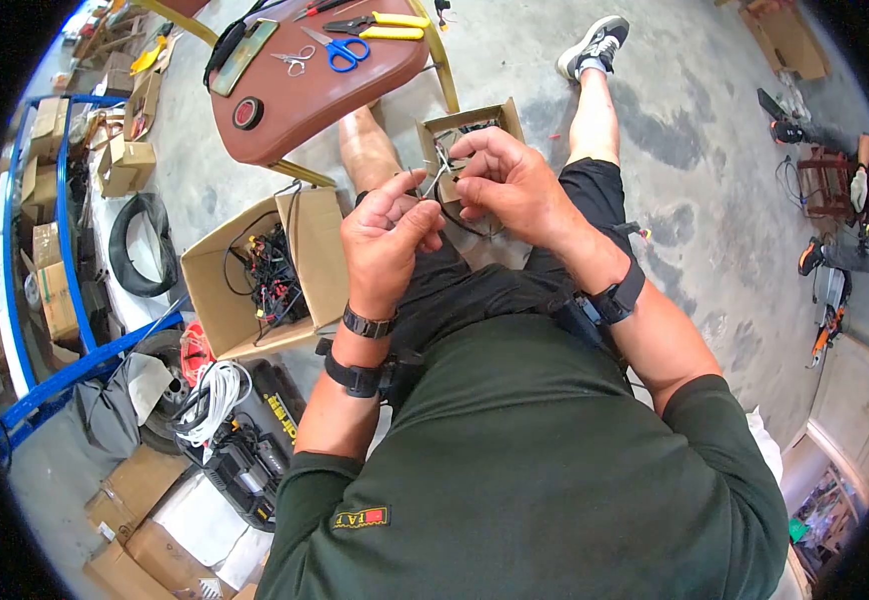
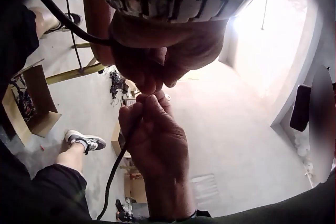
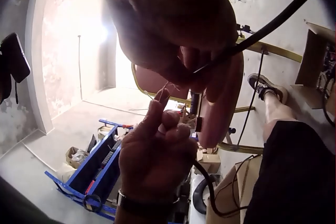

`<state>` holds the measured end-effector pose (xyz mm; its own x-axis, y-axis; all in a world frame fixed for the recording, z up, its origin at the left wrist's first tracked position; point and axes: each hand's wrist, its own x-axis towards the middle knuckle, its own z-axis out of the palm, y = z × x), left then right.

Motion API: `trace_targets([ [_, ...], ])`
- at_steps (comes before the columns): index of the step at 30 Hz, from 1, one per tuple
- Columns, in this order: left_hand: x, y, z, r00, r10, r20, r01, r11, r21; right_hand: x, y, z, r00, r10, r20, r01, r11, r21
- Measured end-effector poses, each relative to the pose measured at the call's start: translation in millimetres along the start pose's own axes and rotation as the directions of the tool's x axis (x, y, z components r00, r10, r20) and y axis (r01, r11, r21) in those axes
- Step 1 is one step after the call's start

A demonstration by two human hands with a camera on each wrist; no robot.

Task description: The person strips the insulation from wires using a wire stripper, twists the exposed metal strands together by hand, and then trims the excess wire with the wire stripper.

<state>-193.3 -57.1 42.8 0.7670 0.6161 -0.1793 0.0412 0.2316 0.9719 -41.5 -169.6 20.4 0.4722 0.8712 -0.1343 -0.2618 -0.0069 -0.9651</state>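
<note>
Left hand [image 1: 387, 240] and right hand [image 1: 511, 186] both pinch the black cable [image 2: 116, 169] at its thin wire ends [image 1: 439, 172]; I judge the work mid-way, ends not yet joined.

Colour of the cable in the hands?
Black. The cable shows best in the left wrist view.

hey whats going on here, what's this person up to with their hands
A person sits on a concrete floor, working on a black cable with both hands. The left hand and right hand meet fingertip to fingertip, each pinching the cable. A small cardboard box sits between the legs, a larger box of wiring lies to the left, and blue scissors lie on a brown stool.
</note>
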Motion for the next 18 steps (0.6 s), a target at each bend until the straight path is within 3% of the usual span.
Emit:
trace_targets([
  [11,-0.4,-7.2,2.9,1.0,0.007,-0.018,-0.008,0.999,-0.035,-1.6,-2.6,-1.3,0.999,-0.029,-0.032,0.032,0.997,0.067],
  [18,-2.3,-5.6,1.4,0.999,0.033,0.003,-0.032,0.998,-0.045,-2.3,-5.1,-1.1,1.0,-0.005,0.017,0.005,1.0,-0.02],
])
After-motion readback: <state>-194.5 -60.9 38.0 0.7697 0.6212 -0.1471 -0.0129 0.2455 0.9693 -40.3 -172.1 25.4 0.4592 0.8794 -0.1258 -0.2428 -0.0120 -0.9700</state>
